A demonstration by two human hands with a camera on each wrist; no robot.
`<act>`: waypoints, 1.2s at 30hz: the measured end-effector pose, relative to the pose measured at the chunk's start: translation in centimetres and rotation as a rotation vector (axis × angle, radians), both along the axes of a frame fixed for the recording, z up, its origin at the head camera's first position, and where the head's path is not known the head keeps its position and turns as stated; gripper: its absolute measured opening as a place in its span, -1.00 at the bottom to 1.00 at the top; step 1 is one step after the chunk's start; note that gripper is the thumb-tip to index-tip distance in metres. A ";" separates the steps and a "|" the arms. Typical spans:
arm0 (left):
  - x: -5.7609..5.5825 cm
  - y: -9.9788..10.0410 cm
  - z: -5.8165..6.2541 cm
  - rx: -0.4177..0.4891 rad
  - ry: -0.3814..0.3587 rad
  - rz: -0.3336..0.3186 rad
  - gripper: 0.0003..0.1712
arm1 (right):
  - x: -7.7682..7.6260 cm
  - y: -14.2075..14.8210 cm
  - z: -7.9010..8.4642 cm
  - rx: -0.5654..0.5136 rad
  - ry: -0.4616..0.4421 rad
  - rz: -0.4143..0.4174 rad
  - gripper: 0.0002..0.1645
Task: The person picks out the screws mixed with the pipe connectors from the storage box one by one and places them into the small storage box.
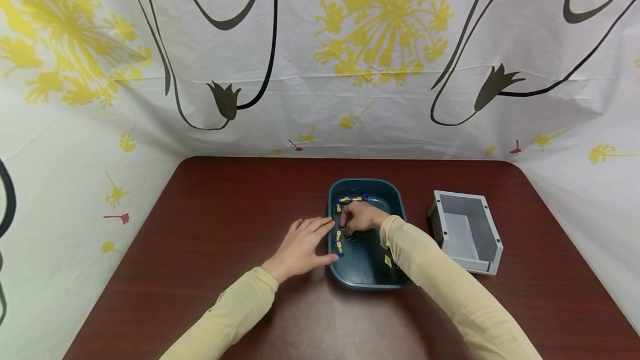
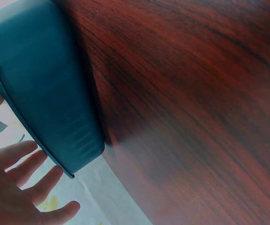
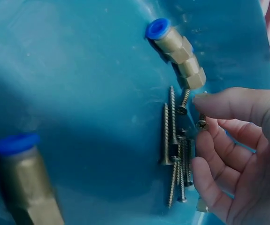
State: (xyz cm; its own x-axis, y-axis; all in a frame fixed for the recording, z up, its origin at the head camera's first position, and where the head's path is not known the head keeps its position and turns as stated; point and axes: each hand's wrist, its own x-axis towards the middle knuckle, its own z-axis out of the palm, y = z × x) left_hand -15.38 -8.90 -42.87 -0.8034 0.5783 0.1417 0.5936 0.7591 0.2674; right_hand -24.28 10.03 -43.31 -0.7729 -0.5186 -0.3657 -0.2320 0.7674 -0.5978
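Observation:
A dark teal plastic basin (image 1: 370,271) stands on the table, holding screws and brass push-in fittings with blue collars. My right hand (image 1: 364,216) reaches into it. In the right wrist view, that hand's thumb and finger pinch a short screw (image 3: 202,124), its cross-slotted head showing. Beside those fingers lies a cluster of loose screws (image 3: 171,154), with two brass fittings (image 3: 181,56) above it. A nearer, blurred fitting (image 3: 24,178) appears at lower left. With fingers spread and fairly straight, my left hand (image 1: 306,246) rests at the basin's left rim.
To the right of the basin stands a grey rectangular box (image 1: 462,226), open at the top. Both sit on a dark red-brown wooden table (image 1: 240,210). A white patterned cloth (image 1: 300,104) hangs behind and beside the table. A small yellow label (image 1: 388,261) shows inside the basin.

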 end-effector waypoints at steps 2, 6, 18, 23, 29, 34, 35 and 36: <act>0.0 0.0 0.0 0.000 -0.002 0.001 -0.18 | 0.0 0.2 0.2 -0.020 0.000 0.009 -0.80; 0.0 0.1 0.0 0.010 -0.004 0.001 -0.18 | 0.1 0.7 0.8 -0.063 0.002 0.035 -0.77; 0.1 0.1 0.0 -0.004 -0.006 0.005 -0.17 | 0.1 2.0 2.3 -0.150 -0.013 0.072 -0.78; 0.0 0.1 0.1 -0.003 -0.006 0.004 -0.17 | 0.0 2.7 3.0 -0.190 -0.011 0.102 -0.78; 0.0 0.1 0.0 0.000 0.000 0.004 -0.17 | -0.1 3.3 3.9 -0.215 0.005 0.119 -0.78; 0.0 0.2 0.0 0.015 -0.001 0.003 -0.18 | -0.2 3.9 4.9 -0.207 0.009 0.124 -0.80; 0.0 0.2 0.0 0.019 -0.003 0.003 -0.18 | -0.2 4.1 5.1 -0.206 0.011 0.129 -0.81; 0.0 0.2 0.0 0.021 -0.005 0.002 -0.18 | -0.2 4.2 5.3 -0.206 0.010 0.130 -0.82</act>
